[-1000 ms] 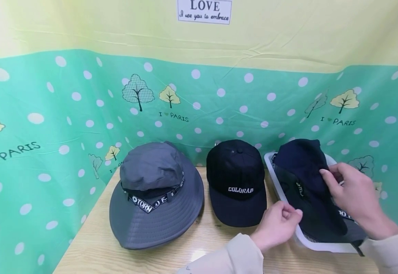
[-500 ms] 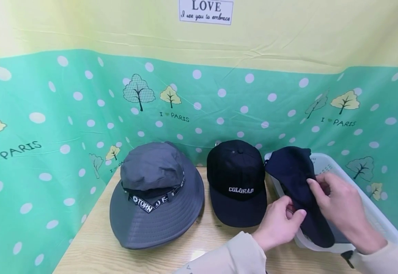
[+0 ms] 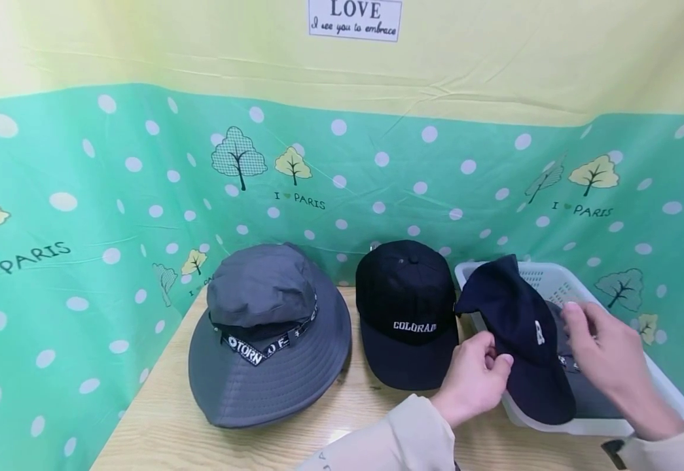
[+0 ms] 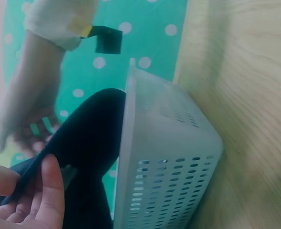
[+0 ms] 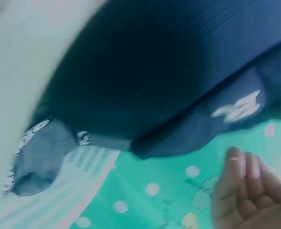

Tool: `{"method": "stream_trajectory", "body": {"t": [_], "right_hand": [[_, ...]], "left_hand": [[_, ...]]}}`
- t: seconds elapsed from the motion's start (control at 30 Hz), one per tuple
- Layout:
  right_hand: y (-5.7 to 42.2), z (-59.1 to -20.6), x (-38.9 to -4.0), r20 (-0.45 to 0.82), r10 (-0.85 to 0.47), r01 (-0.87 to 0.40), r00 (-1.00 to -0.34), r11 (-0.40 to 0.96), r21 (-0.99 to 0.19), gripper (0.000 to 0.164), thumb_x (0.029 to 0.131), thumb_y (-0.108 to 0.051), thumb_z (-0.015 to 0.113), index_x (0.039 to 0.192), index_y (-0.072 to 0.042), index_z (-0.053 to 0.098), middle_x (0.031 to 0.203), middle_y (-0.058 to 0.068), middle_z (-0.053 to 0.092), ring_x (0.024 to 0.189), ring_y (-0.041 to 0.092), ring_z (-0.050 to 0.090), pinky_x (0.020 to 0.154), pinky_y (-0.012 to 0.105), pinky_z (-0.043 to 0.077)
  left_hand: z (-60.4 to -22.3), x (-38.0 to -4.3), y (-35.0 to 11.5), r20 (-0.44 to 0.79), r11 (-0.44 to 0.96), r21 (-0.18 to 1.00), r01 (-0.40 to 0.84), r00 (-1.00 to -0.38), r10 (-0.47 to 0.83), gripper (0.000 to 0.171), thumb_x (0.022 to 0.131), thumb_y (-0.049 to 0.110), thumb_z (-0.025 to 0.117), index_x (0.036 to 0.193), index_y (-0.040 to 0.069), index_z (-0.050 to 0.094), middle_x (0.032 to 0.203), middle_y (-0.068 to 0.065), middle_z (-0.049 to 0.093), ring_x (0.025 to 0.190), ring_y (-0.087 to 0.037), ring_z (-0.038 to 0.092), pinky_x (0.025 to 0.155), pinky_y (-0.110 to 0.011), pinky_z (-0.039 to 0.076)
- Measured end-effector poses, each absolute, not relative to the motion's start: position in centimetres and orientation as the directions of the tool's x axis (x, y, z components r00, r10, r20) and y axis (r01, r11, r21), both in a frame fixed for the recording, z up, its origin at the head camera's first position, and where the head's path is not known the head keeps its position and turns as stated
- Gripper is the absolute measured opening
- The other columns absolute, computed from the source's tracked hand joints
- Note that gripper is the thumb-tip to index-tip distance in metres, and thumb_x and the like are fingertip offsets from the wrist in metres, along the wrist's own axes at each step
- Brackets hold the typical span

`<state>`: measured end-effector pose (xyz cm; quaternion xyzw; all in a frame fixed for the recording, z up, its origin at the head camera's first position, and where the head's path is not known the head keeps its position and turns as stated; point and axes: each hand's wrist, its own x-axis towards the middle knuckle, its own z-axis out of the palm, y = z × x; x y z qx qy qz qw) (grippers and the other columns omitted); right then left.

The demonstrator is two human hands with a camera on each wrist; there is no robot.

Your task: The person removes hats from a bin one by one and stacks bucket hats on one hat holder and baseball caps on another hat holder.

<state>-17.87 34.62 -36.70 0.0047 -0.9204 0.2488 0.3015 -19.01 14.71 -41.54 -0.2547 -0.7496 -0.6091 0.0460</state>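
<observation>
A navy baseball cap (image 3: 524, 320) with a white logo hangs tilted over the left side of a white plastic basket (image 3: 668, 386). My left hand (image 3: 474, 376) pinches its near-left edge; in the left wrist view, thumb and fingers (image 4: 52, 186) hold the dark cloth (image 4: 95, 129). Just right of the cap, over the basket, is my right hand (image 3: 607, 356), apart from it with relaxed fingers. The right wrist view shows a gap between that hand (image 5: 247, 191) and the cap (image 5: 145, 71). A grey hat (image 3: 595, 396) with a lettered band lies in the basket, partly covered.
On the wooden table (image 3: 159, 432), a black cap (image 3: 409, 301) lettered COLORA… stands left of the basket. Farther left sits a wide-brimmed grey hat (image 3: 265, 347) with a printed band. A green and yellow curtain (image 3: 342, 157) hangs behind.
The navy cap has shifted left and turned, so its white logo now shows. My right hand has let go of it and moved right. The left hand has stayed nearly in place.
</observation>
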Motion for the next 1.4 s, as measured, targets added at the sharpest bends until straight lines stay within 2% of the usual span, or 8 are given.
{"method": "stream_trajectory", "body": {"t": [0.23, 0.4, 0.57, 0.8, 0.93, 1.1, 1.27, 1.4], "right_hand": [[37.2, -37.9, -18.4, 0.210, 0.085, -0.041, -0.974, 0.845, -0.533, 0.052, 0.105, -0.029, 0.025, 0.116, 0.015, 0.051, 0.096, 0.029, 0.063, 0.074, 0.022, 0.062, 0.055, 0.026, 0.045], [38.3, -38.5, -18.6, 0.044, 0.078, 0.038, -0.996, 0.811, -0.584, 0.060, 0.105, -0.027, 0.014, 0.123, 0.026, 0.037, 0.104, 0.040, 0.056, 0.083, 0.038, 0.063, 0.061, 0.034, 0.052], [39.0, -38.7, -18.5, -0.094, 0.111, 0.146, -0.989, 0.757, -0.638, 0.067, 0.104, -0.035, 0.012, 0.127, 0.025, 0.030, 0.108, 0.044, 0.047, 0.089, 0.040, 0.058, 0.066, 0.039, 0.052], [38.5, -38.4, -18.1, 0.021, 0.228, 0.170, -0.974, 0.783, -0.599, 0.063, 0.104, -0.033, 0.021, 0.130, 0.023, 0.032, 0.124, 0.045, 0.037, 0.111, 0.058, 0.040, 0.084, 0.060, 0.039], [37.8, -38.1, -17.9, 0.100, 0.273, 0.150, -0.957, 0.758, -0.635, 0.058, 0.104, -0.030, 0.025, 0.131, 0.021, 0.033, 0.125, 0.043, 0.038, 0.111, 0.055, 0.041, 0.082, 0.059, 0.039], [36.4, -37.0, -17.9, 0.143, 0.301, 0.133, -0.943, 0.734, -0.666, 0.064, 0.102, -0.039, 0.029, 0.136, 0.016, 0.032, 0.126, 0.040, 0.041, 0.103, 0.048, 0.048, 0.070, 0.044, 0.048], [34.5, -36.0, -18.6, 0.236, 0.304, 0.061, -0.923, 0.720, -0.691, 0.060, 0.101, -0.037, 0.039, 0.134, 0.012, 0.038, 0.120, 0.035, 0.048, 0.082, 0.014, 0.052, 0.054, 0.018, 0.043], [32.5, -35.1, -19.6, 0.278, 0.312, 0.012, -0.909, 0.684, -0.729, 0.059, 0.100, -0.038, 0.042, 0.134, 0.010, 0.040, 0.122, 0.030, 0.049, 0.081, 0.002, 0.045, 0.058, 0.013, 0.041]], "left_hand": [[-40.8, -19.6, 14.3, 0.380, 0.022, 0.908, 0.419, -0.844, 0.380, 0.013, 0.091, 0.004, 0.058, 0.080, 0.007, 0.051, 0.064, 0.009, 0.050, 0.053, 0.008, 0.045, 0.048, -0.012, 0.043], [-40.3, -19.9, 14.1, 0.371, -0.066, 0.923, 0.379, -0.831, 0.416, 0.006, 0.093, 0.001, 0.056, 0.087, 0.001, 0.055, 0.071, 0.003, 0.057, 0.057, 0.006, 0.050, 0.052, -0.014, 0.048], [-39.8, -20.0, 13.8, 0.361, -0.101, 0.930, 0.354, -0.822, 0.440, 0.005, 0.094, 0.001, 0.055, 0.090, -0.002, 0.055, 0.074, -0.003, 0.060, 0.057, 0.004, 0.053, 0.053, -0.016, 0.049], [-39.3, -20.3, 13.8, 0.391, -0.004, 0.909, 0.417, -0.850, 0.353, 0.017, 0.092, 0.006, 0.058, 0.077, 0.006, 0.051, 0.060, 0.007, 0.050, 0.048, 0.007, 0.046, 0.046, -0.014, 0.043], [-38.7, -20.8, 13.5, 0.478, 0.058, 0.858, 0.510, -0.837, 0.267, 0.025, 0.089, 0.005, 0.062, 0.070, 0.008, 0.047, 0.056, 0.007, 0.045, 0.046, 0.008, 0.042, 0.044, -0.011, 0.039], [-37.3, -21.8, 12.3, 0.603, 0.127, 0.770, 0.626, -0.778, 0.178, 0.021, 0.086, 0.003, 0.065, 0.072, 0.008, 0.050, 0.062, 0.004, 0.049, 0.054, 0.007, 0.044, 0.052, -0.008, 0.040], [-35.8, -23.0, 10.7, 0.657, 0.153, 0.726, 0.670, -0.742, 0.133, 0.021, 0.087, 0.001, 0.063, 0.073, 0.007, 0.049, 0.064, 0.002, 0.049, 0.056, 0.002, 0.046, 0.053, -0.009, 0.041], [-34.8, -24.2, 9.1, 0.654, 0.178, 0.725, 0.665, -0.746, 0.125, 0.024, 0.089, 0.002, 0.061, 0.071, 0.008, 0.046, 0.063, 0.002, 0.046, 0.055, -0.001, 0.047, 0.051, -0.012, 0.040]]}}
